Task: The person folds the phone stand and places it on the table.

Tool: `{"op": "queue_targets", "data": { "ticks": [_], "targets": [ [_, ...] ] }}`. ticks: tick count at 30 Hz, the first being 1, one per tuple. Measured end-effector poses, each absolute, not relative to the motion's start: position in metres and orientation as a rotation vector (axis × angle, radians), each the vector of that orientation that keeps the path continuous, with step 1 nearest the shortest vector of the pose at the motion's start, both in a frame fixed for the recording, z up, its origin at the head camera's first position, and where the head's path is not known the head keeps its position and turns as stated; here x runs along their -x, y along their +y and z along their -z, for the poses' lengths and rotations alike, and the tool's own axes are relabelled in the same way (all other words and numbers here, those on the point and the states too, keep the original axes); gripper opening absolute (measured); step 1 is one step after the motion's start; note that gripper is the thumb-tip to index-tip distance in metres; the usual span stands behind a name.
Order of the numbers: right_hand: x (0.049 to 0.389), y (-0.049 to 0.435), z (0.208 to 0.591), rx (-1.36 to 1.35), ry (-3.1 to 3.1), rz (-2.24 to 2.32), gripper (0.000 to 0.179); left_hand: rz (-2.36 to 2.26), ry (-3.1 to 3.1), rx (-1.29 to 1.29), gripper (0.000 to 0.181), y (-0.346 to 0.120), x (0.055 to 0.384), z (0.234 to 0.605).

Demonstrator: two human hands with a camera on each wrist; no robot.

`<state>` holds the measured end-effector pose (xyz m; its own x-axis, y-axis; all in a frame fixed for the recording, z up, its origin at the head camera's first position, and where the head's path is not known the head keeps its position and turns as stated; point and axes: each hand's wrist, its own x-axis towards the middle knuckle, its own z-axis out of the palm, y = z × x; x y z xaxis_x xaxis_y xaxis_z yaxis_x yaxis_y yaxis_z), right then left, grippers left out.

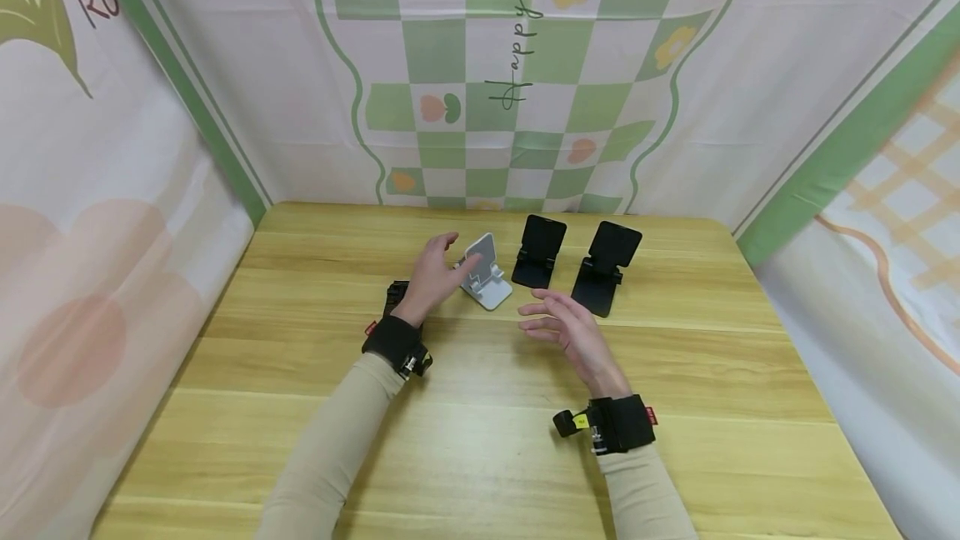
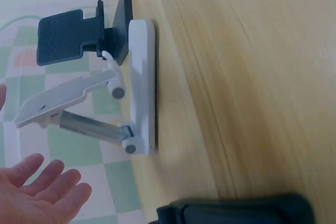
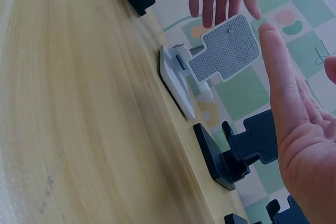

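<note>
A white phone stand (image 1: 491, 288) with a grey pad stands unfolded on the table. My left hand (image 1: 435, 277) is beside its left edge, thumb across the front of it in the head view; the left wrist view shows a gap between the fingers (image 2: 52, 182) and the stand. My right hand (image 1: 573, 336) hovers in front of two unfolded black phone stands, one in the middle (image 1: 538, 250) and one at the right (image 1: 606, 269). Its fingers are extended and it holds nothing. Partly hidden behind my left wrist lies a black object (image 1: 395, 294), low and flat-looking.
The wooden table (image 1: 480, 457) ends at a patterned cloth (image 1: 442, 48) just behind the stands. More cloth hangs at the left (image 1: 112, 273) and right sides. A black camera band (image 1: 393, 342) is strapped round each wrist.
</note>
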<state>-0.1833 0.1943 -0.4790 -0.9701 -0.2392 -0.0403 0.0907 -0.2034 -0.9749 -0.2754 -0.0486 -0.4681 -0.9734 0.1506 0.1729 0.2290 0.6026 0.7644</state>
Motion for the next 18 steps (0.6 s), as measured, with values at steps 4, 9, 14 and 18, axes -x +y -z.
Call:
{"op": "queue_targets", "data": {
  "ticks": [4,9,14,18],
  "targets": [
    [0.183,0.194,0.479,0.171,1.830,2.278,0.046,1.295,-2.763,0.327,0.073,-0.041,0.279,0.472],
    [0.184,0.194,0.478,0.180,1.831,2.271,0.053,1.307,-2.753,0.341,0.073,-0.033,0.280,0.474],
    [0.183,0.193,0.480,0.178,1.830,2.264,0.053,1.328,-2.744,0.309,0.071,-0.028,0.281,0.478],
    [0.184,0.194,0.481,0.172,1.828,2.272,0.051,1.302,-2.743,0.329,0.062,-0.024,0.283,0.481]
  ]
}}
